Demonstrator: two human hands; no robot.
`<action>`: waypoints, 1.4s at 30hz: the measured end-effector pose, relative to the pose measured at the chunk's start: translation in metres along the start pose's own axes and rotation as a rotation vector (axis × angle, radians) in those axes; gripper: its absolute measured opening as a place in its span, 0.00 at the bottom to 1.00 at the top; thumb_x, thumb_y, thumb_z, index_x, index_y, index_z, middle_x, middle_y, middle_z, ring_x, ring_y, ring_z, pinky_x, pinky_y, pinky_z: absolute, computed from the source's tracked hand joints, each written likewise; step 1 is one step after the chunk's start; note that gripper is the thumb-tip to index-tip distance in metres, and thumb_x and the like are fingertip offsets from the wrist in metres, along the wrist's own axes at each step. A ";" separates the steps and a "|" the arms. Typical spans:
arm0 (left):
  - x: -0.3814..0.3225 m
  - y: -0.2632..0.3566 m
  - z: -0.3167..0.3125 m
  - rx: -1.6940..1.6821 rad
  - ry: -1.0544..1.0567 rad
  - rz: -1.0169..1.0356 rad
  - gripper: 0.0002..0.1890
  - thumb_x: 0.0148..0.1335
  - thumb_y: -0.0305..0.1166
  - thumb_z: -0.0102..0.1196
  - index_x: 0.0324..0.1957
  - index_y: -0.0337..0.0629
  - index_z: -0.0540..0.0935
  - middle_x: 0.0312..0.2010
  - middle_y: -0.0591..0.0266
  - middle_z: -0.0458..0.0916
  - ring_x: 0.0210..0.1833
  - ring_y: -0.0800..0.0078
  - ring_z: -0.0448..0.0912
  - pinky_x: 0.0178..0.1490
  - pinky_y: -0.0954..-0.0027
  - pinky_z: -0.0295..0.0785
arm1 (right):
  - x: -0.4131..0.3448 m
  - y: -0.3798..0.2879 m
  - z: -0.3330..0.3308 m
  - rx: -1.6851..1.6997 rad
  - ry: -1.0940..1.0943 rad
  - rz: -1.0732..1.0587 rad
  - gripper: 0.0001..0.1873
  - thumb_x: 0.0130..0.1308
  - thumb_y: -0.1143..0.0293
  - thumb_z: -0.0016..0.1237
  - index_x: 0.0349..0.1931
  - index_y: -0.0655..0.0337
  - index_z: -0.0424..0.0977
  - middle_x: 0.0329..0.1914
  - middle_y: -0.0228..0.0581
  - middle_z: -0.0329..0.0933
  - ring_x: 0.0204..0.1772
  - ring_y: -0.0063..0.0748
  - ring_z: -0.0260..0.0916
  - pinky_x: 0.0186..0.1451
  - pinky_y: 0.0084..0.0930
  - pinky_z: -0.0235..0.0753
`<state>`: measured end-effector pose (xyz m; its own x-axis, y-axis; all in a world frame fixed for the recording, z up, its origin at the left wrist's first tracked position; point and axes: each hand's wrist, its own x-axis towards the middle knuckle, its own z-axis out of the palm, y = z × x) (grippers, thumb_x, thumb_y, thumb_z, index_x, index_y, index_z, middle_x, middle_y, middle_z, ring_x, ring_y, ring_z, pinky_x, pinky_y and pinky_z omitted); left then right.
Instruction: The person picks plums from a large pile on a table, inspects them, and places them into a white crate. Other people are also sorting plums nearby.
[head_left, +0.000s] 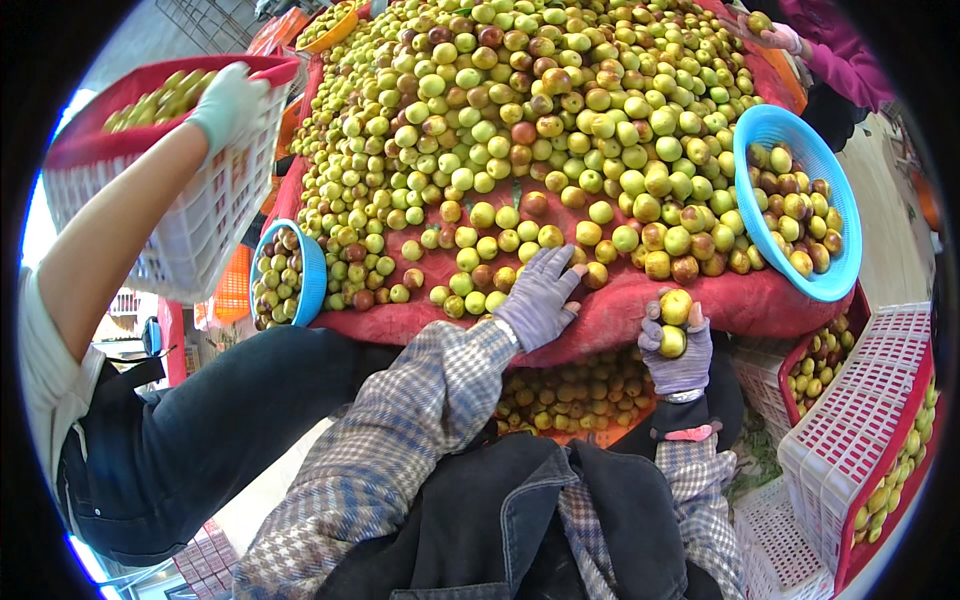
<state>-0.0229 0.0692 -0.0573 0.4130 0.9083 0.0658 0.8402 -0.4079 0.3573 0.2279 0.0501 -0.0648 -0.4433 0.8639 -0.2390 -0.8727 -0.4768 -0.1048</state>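
Note:
A large heap of green and brown-red jujube fruits (480, 135) lies on a red cloth (585, 322). My left hand (541, 298), in a grey-purple glove with bare fingertips, rests palm down at the heap's near edge, its fingers spread beside loose fruits. Further right, my right hand (676, 349), gloved alike, is turned palm up and holds two jujubes (675, 307), one above the other, between thumb and fingers. Blue plastic baskets of jujubes stand at both sides, one on the right (847, 217) and a smaller one on the left (315, 274).
At left a co-worker's gloved hand (229, 105) is on a white crate (217, 202) of fruit lined with red cloth. Another person's hand (784, 37) holds a fruit at top right. White crates (855, 397) stand at lower right; an orange crate (600, 435) of fruit sits below the cloth's edge.

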 end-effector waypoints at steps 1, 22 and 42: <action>-0.005 -0.008 0.002 -0.058 0.034 0.011 0.28 0.55 0.33 0.60 0.60 0.41 0.72 0.65 0.42 0.65 0.69 0.45 0.62 0.72 0.52 0.57 | 0.000 0.001 0.000 0.004 0.001 -0.002 0.26 0.69 0.51 0.49 0.56 0.63 0.65 0.44 0.47 0.70 0.35 0.33 0.71 0.36 0.27 0.75; -0.043 -0.080 -0.015 0.173 0.117 -0.351 0.26 0.58 0.34 0.59 0.61 0.49 0.73 0.69 0.41 0.56 0.71 0.45 0.56 0.75 0.53 0.50 | 0.011 0.000 -0.017 -0.074 -0.044 -0.011 0.27 0.69 0.52 0.49 0.58 0.63 0.65 0.45 0.48 0.71 0.36 0.34 0.71 0.38 0.28 0.75; -0.023 -0.083 -0.068 0.191 -0.105 -0.466 0.25 0.55 0.28 0.56 0.58 0.42 0.75 0.56 0.49 0.73 0.60 0.50 0.72 0.63 0.56 0.67 | 0.012 -0.001 -0.020 -0.128 -0.093 0.001 0.28 0.70 0.53 0.48 0.61 0.65 0.63 0.46 0.47 0.70 0.35 0.31 0.70 0.37 0.26 0.75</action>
<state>-0.1255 0.0885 -0.0250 0.0039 0.9875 -0.1575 0.9887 0.0198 0.1487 0.2276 0.0579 -0.0869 -0.4662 0.8719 -0.1495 -0.8418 -0.4892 -0.2280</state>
